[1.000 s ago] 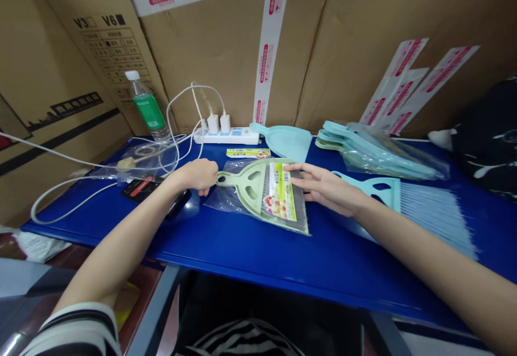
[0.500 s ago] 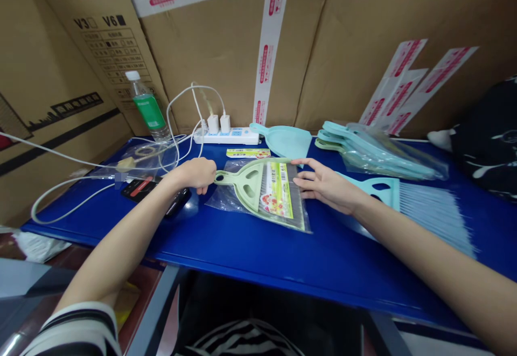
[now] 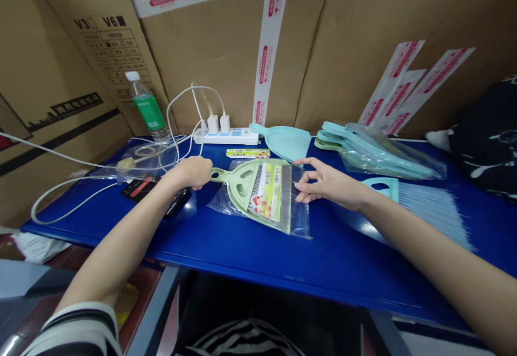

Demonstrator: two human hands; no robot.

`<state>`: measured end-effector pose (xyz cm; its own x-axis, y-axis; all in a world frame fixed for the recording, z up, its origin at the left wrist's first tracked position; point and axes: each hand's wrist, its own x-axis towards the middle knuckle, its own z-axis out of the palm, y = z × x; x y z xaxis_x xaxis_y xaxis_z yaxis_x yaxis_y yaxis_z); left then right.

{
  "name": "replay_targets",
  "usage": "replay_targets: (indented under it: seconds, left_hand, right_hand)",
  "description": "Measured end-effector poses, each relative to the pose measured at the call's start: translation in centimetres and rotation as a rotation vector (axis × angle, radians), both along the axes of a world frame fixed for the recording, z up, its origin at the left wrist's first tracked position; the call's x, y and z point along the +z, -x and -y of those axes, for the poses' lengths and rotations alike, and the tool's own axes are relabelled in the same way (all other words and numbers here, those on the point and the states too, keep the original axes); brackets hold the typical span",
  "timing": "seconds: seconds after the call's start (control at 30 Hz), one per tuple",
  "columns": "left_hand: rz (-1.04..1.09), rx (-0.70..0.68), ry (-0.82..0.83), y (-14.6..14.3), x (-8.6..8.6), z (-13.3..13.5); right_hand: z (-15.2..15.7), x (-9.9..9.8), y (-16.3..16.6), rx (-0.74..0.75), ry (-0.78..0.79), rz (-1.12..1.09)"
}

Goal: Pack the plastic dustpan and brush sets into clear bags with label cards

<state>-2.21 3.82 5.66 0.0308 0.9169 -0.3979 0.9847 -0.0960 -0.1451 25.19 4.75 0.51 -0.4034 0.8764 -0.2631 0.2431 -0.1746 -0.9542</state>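
Observation:
My left hand is closed round the handle end of a pale green dustpan. A brush with grey bristles is nested in it, with a yellow-green printed label on top. A clear plastic bag lies around the set, and its right end extends past the bristles. My right hand pinches the upper right edge of that bag between thumb and fingers. To the right of this hand lies a light blue brush, partly behind my forearm.
Behind are a light blue dustpan, a yellow-green card and a white power strip with cables. Bagged dustpan sets are piled at right. A bottle and a phone are at left. Cardboard walls the back.
My left hand has drawn the green dustpan and brush slightly left, with the label. More of the bag's right end now shows beyond the bristles, where my right hand stays, its fingers more curled.

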Motion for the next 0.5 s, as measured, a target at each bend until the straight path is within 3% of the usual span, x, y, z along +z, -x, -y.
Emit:
replay_targets:
  seconds: [0.13,0.33,0.5]
  left_hand:
    - [-0.054,0.021,-0.057,0.26,-0.03,-0.11]
    - [-0.100,0.043,-0.167,0.18,-0.13,-0.04]
    - [-0.079,0.044,-0.212,0.06,-0.35,0.08]
  right_hand:
    - [0.12,0.45,-0.26,0.047,0.001,0.071]
    - [0.29,0.93,-0.97,0.235,0.001,0.259]
    - [-0.08,0.74,-0.53,0.116,-0.287,0.536]
